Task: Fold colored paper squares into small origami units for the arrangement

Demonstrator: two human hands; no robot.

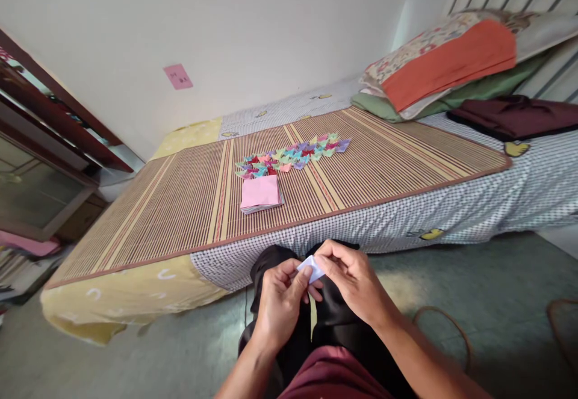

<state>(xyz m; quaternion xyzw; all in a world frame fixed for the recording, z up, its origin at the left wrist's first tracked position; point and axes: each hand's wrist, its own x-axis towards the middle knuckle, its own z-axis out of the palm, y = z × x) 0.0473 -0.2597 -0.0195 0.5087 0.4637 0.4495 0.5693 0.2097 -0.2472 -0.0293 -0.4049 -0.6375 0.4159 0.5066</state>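
Note:
Between my two hands, above my knees, is a small folded piece of pale lavender paper [313, 268]. My left hand [284, 293] pinches it with the thumb on top and fingers behind. At its upper right corner, my right hand [347, 271] grips the paper between thumb and forefinger. On the bamboo mat beyond lies a stack of paper sheets [261, 192], pink on top. Just behind the stack, small folded paper boats [293, 156] in many colours sit close together in rows.
The bamboo mat [180, 194] covers much of the bed, whose checked sheet [379, 230] hangs over the near edge. Folded bedding [451, 62] and a dark maroon cloth [515, 116] lie at the right. A cable [445, 318] loops on the floor.

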